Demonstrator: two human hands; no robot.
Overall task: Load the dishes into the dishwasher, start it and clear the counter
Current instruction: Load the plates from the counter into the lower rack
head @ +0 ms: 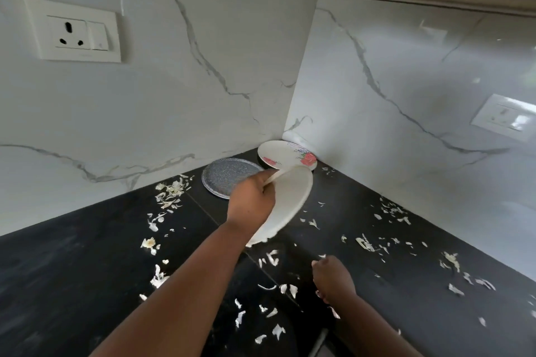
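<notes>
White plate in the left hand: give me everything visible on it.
The white plate is plain and round, with no pattern on the side that shows; it looks like ceramic or melamine. It is tilted steeply, underside toward the camera, with its lower edge at or just above the black counter among pale scraps. The left hand grips its upper rim, fingers curled over the edge. Its top edge overlaps the flowered plate in the corner; whether they touch is unclear. The right hand is apart from it.

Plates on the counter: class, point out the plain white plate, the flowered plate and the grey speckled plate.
plain white plate (293, 200): head view, on its tilted underside, right of the gripping left hand (251, 199).
flowered plate (282, 155): head view, on its white centre.
grey speckled plate (224, 175): head view, on its flat middle.
</notes>
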